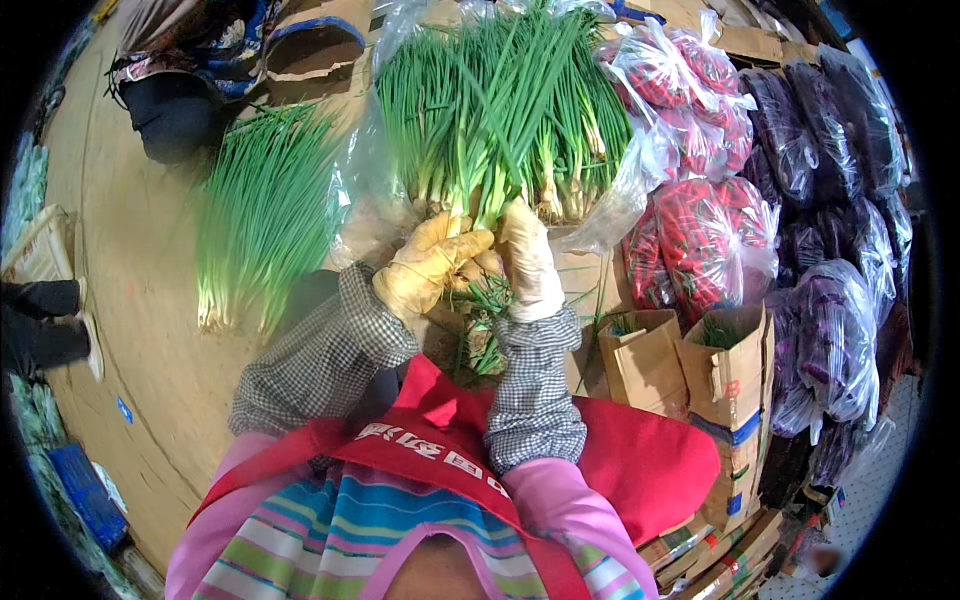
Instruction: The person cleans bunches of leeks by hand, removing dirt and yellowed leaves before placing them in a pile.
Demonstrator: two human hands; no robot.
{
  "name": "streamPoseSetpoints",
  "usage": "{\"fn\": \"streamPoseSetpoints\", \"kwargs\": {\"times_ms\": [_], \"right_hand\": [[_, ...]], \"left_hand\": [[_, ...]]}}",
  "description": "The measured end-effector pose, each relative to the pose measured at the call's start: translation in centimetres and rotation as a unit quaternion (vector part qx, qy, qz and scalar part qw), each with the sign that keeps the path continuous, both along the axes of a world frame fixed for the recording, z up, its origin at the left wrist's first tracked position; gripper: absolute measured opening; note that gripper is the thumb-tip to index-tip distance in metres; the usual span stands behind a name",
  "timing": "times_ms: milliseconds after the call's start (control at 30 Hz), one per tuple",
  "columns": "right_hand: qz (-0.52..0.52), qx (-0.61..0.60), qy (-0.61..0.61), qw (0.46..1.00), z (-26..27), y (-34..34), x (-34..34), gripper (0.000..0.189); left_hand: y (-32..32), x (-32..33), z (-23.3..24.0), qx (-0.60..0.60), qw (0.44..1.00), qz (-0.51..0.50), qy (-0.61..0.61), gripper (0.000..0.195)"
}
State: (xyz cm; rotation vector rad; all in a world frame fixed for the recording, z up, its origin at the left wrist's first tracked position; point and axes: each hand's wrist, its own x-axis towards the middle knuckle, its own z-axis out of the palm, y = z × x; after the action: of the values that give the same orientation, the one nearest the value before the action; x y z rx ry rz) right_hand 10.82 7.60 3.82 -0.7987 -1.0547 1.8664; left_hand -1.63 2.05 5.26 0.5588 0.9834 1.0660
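Note:
Two gloved hands meet at the root ends of a few green onions (484, 169), in front of a large heap of green onions (427, 97) on clear plastic sheeting (364, 180). My left hand (431, 262), in a yellow glove, has its fingers closed around the white lower ends. Beside it my right hand (531, 259), in a pale glove, is seen from its back at the stalks; its fingertips are mostly hidden. Below the hands lie green leaf scraps (487, 292). Another pile of green onions (259, 217) rests on the floor at the left.
Bagged red peppers (705, 247) and plastic-wrapped purple produce (836, 337) are stacked at the right. Open cardboard boxes (645, 364) stand near my right forearm. At the upper left is a person's dark-clothed knee (172, 112); another person's legs (45, 330) show at the left edge.

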Motion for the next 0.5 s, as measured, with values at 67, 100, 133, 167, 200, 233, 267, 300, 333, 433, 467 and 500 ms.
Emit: {"fn": "streamPoseSetpoints", "kwargs": {"times_ms": [67,100,133,167,200,233,267,300,333,433,467,500], "right_hand": [[-0.08,-0.003,-0.015,0.997,0.3,-0.5,-0.3,0.019],[-0.122,0.062,-0.159,0.978,-0.4,-0.3,-0.1,0.019],[-0.166,0.161,-0.213,0.949,-0.9,-0.5,-0.2,0.019],[-0.208,0.258,-0.263,0.906,-1.5,-0.9,-0.5,0.019],[-0.237,0.315,-0.374,0.84,-2.4,-1.1,-0.6,0.019],[-0.285,0.365,-0.457,0.76,-3.0,-1.6,-1.0,0.02],[-0.331,0.321,-0.478,0.748,-4.1,-1.9,-0.7,0.02],[-0.378,0.276,-0.498,0.73,-5.5,-2.2,-0.1,0.021],[-0.249,0.232,-0.621,0.706,-8.3,-2.5,1.5,0.024],[0.206,-0.103,-0.62,0.75,-7.0,-1.9,4.5,0.041],[0.165,0.045,-0.629,0.758,-7.4,-2.1,4.0,0.037],[0.113,0.188,-0.627,0.748,-7.4,-2.4,3.9,0.033]], "left_hand": [[-0.3,0.4,-0.5,-0.008,0.999,0.04,-0.011,0.019],[-0.4,0.6,-0.7,-0.012,0.998,0.059,-0.018,0.019],[-0.3,0.6,-0.8,-0.007,0.998,0.062,-0.01,0.019],[-0.3,0.9,-0.8,-0.006,0.996,0.088,-0.008,0.02],[-0.2,1.4,-1.0,-0.005,0.994,0.112,-0.009,0.02],[-0.2,1.5,-1.0,-0.003,0.99,0.138,-0.008,0.02],[0.2,1.3,-1.7,0.015,0.989,0.149,0.02,0.019],[0.6,1.2,-1.9,0.031,0.987,0.154,0.038,0.019],[0.8,0.9,-1.9,0.048,0.984,0.164,0.057,0.018],[0.6,-0.2,-0.7,0.023,0.985,0.146,0.084,0.016],[0.6,0.0,-0.7,0.008,0.985,0.167,0.053,0.017],[0.7,0.5,-0.5,-0.003,0.984,0.179,0.018,0.017]]}}
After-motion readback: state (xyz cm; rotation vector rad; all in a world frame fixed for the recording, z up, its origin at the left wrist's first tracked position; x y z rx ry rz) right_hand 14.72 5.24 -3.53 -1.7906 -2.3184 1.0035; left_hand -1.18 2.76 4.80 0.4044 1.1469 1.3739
